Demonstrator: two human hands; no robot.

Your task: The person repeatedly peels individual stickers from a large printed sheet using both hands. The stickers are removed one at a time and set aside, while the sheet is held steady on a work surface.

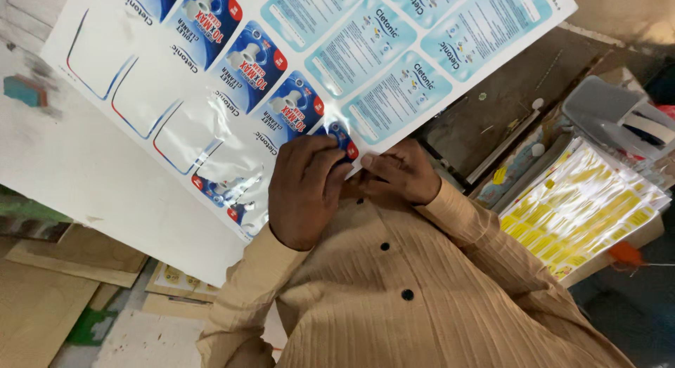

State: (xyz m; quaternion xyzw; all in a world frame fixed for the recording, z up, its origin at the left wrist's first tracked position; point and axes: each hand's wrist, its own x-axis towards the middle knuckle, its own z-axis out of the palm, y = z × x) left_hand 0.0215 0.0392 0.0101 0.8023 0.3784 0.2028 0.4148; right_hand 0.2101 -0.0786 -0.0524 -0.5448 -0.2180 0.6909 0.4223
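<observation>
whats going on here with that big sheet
A person in a beige buttoned shirt holds a large glossy sheet of blue printed labels. The left hand and right hand meet at its lower edge, fingers pinching one blue label. A stack of yellow label sheets lies to the right.

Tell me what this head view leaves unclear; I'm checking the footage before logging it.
- Blue label: mostly covered by the left hand fingers, so its peeled edge is hidden.
- Right hand: fingertips tucked against the left hand, grip unclear.
- Label sheet: top and both upper corners cut off by the frame.
- Yellow sticker sheets: print too small to make out.
- Grey device: cut by the right edge.
</observation>
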